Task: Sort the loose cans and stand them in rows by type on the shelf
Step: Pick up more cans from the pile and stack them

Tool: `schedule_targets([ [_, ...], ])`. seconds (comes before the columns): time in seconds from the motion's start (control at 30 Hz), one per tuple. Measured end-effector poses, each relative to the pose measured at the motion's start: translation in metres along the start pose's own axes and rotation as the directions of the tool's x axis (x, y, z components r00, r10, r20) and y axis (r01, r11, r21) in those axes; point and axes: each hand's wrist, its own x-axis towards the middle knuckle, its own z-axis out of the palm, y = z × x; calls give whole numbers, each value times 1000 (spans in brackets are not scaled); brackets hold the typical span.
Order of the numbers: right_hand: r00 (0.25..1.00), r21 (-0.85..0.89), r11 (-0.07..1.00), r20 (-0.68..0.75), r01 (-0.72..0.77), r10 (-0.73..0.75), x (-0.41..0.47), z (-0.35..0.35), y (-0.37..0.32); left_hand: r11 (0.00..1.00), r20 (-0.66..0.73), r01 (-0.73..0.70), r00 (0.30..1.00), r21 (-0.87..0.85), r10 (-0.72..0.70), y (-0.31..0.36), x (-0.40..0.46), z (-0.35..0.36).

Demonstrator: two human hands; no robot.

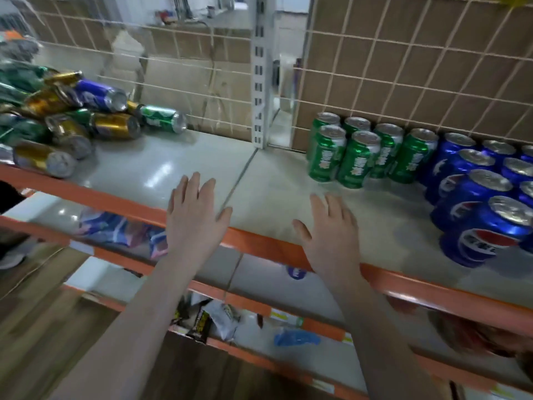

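Nearest, two bare forearms reaching up from the lower edge. Left hand (196,215) flat and spread wide over the front lip of the shelf (178,166), holding nothing. Right hand (331,235) also flat, fingers straight and close together, holding nothing, above the same orange front edge (259,243). Whether the palms touch the surface, cannot tell.

Shelf board pale grey, smooth and glossy, with a thin seam between the two hands. Below, lower shelves with blurred snack packets (213,319), soft and crinkled.

At the right, blue cans (487,226) upright, long axis vertical, silver lids up, round shiny metal, standing in rows from the front edge toward the back. Just beside them on the left, green cans (357,160) upright too, lids up, in two short rows close to the back.

At the left, well apart from the rows, a loose pile of cans (66,119) lying on their sides: gold, green and blue cylinders mixed. One green can (164,118) at the pile's right edge lies with long axis about level, end facing right. A gold can (43,160) at the front lies with its end toward the right and front.

Behind, a white slotted metal post (259,70), a thin wire grid (403,67), and brown cardboard (432,33), matt and flat.
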Motion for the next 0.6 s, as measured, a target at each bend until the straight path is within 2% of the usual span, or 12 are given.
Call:
schedule_targets([
  [0.13,995,68,994,51,-84,80,9,23,-80,1000,-14,-5,1000,20,5,-85,23,-29],
  [0.23,996,80,994,58,-79,74,22,34,-124,1000,-26,-8,1000,8,8,-131,45,-44],
  [0.3,998,87,994,37,-59,56,34,43,-148,1000,-48,-7,999,0,7,-154,61,-50],
  [0.47,994,34,998,94,-61,58,75,75,-195,1000,-49,-18,999,25,20,-206,111,-50],
  [0.6,995,76,995,78,-61,55,116,110,-223,997,-39,-57,998,55,59,-242,165,-40],
])
